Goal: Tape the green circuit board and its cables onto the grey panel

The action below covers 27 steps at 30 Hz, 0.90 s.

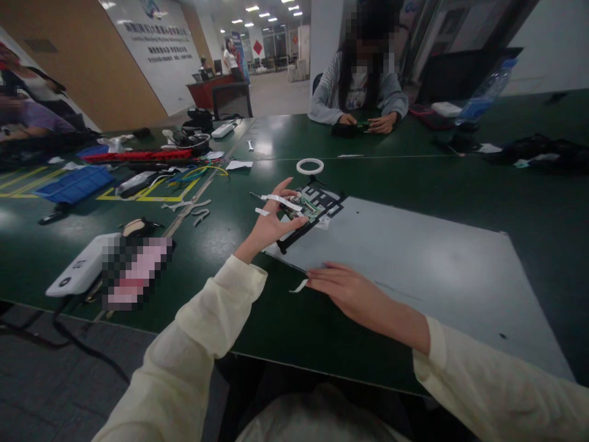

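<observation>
A large grey panel (pixel 414 258) lies flat on the green table (pixel 460 184). At its far left corner sit a green circuit board (pixel 307 207) and black strips. My left hand (pixel 271 221) is raised palm-up beside that corner, fingers spread, with white tape strips (pixel 280 200) stuck to its fingertips. My right hand (pixel 350 291) rests flat on the panel's near edge, fingers pointing left, touching a small white strip (pixel 299 286).
A white tape roll (pixel 310 166) lies beyond the board. To the left are a white device (pixel 80 270), cables, a blue tray (pixel 76 183) and a red power strip (pixel 138 156). Another person (pixel 359 86) sits across the table. A water bottle (pixel 485 92) stands at the far right.
</observation>
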{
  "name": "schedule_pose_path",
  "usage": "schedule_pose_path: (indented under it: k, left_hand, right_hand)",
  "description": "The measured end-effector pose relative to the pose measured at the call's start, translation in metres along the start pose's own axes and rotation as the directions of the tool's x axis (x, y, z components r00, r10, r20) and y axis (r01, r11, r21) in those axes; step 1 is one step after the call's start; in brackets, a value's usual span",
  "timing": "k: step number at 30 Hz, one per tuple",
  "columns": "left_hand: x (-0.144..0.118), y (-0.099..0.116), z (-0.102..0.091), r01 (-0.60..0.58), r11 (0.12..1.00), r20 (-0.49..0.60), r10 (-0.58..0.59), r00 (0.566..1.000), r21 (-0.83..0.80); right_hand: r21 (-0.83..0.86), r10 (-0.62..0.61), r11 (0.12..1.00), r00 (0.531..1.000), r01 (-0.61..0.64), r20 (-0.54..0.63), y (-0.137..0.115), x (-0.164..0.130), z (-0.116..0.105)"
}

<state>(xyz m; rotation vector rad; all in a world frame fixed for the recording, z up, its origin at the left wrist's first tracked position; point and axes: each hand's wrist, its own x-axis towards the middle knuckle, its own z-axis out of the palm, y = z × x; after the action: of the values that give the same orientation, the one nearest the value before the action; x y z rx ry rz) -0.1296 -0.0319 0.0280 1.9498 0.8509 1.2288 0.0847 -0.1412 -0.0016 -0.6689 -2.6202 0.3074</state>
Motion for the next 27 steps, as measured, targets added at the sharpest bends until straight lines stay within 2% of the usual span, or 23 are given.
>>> schedule_pose_path:
  k: [6,13,21,27]
  left_hand:
    - [-0.002,0.008,0.012,-0.08,0.994,0.102,0.073,0.992,0.071]
    - [-0.005,0.015,0.022,-0.149,0.98,0.246,0.114,0.963,0.132]
    - [0.003,-0.003,0.037,-0.175,0.973,0.413,0.099,0.905,0.15]
    - [0.009,-0.008,0.05,-0.19,0.965,0.543,0.064,0.837,0.178]
  right_hand:
    - [0.057,-0.191,0.98,0.98,0.188,0.052,-0.028,0.01,0.012]
    - [0.046,-0.288,0.957,0.957,0.287,0.017,-0.03,0.023,0.017]
    - [-0.009,-0.301,0.954,0.954,0.301,-0.011,-0.029,0.025,0.017]
    - [-0.036,-0.267,0.963,0.964,0.267,-0.013,-0.03,0.025,0.016]
